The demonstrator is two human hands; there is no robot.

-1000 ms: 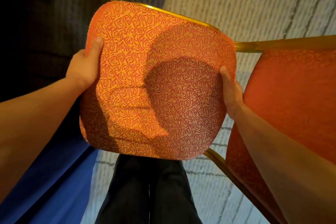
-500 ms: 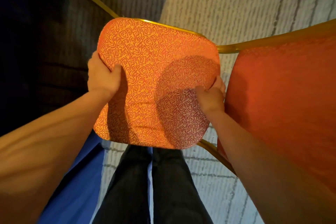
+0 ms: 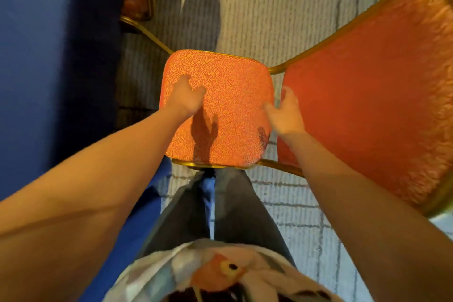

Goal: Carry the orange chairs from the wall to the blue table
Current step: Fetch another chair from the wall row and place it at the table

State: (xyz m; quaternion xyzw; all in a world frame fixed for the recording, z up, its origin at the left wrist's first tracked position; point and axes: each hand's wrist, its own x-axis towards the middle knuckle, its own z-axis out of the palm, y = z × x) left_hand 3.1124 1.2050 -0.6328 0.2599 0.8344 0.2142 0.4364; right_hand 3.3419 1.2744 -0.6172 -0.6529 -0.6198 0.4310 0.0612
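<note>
Seat (image 3: 228, 76) between table (image 3: 36, 56) on left and backrest (image 3: 367, 105) on right.

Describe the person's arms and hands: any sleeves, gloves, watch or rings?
The left forearm and right forearm are bare to the frame's edge, no sleeve showing. The left hand and right hand wear no gloves; no watch, bracelet or ring is visible, though the picture is blurred.
</note>
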